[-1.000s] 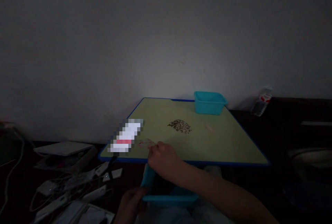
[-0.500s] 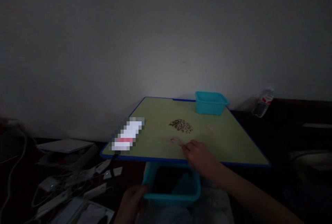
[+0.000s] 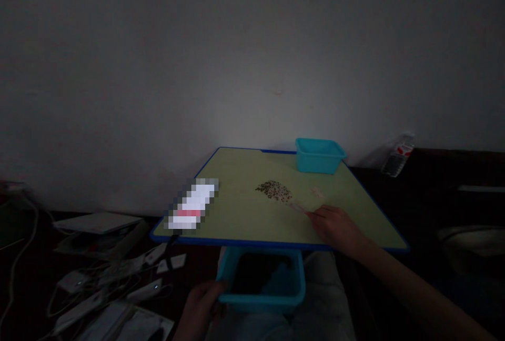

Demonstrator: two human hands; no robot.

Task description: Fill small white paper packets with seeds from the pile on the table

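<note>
My right hand (image 3: 335, 226) is pinched around the handle of a small translucent spoon (image 3: 299, 208). The spoon's tip reaches the near right edge of a pile of dark and pale grains (image 3: 273, 190) on the low table. A smaller scatter of pale grains (image 3: 316, 192) lies to the right, just beyond my hand. My left hand (image 3: 203, 301) grips the left rim of a turquoise bin (image 3: 262, 300) on my lap, below the table's front edge. Dark material (image 3: 256, 272) fills part of that bin; its kind is hard to make out in the dim light.
The pale table (image 3: 236, 167) has a blue edge. A second turquoise bin (image 3: 319, 163) stands at its back right corner. A blurred-out bright screen (image 3: 191, 205) lies at the left. Cables and chargers (image 3: 130, 272) clutter the floor. A bottle (image 3: 399, 156) leans by the wall.
My right hand has moved right and slightly away from me with the spoon, whose tip now meets the grain pile's edge. My left hand has kept its grip on the bin.
</note>
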